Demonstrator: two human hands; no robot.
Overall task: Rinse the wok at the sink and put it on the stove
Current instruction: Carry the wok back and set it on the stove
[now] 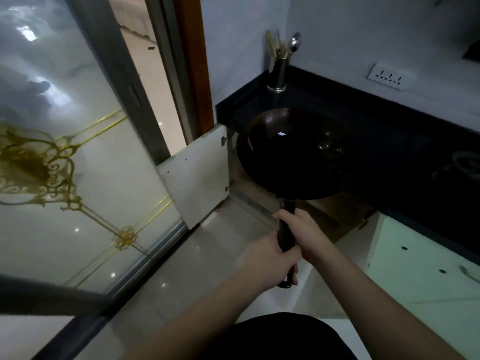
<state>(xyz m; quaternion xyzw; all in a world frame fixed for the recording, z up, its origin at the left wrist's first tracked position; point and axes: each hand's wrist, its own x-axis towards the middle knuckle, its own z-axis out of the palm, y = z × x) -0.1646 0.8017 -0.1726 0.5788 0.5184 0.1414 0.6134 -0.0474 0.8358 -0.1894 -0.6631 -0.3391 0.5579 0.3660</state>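
Observation:
A black wok (293,152) with a long black handle hangs in the air in front of the dark countertop (389,131), above an open lower cabinet. Both hands grip its handle: my right hand (301,232) holds it nearer the bowl, and my left hand (270,263) holds the end of the handle. The wok's inside looks dark and glossy, with a small bright reflection. No sink is in view. A faint ring at the right edge of the countertop may be a stove burner (465,162).
A white cabinet door (197,175) stands open to the left of the wok. A metal utensil holder (278,71) with spoons stands in the counter's back corner. A wall socket (388,76) is on the right wall. A glass sliding door (65,152) fills the left.

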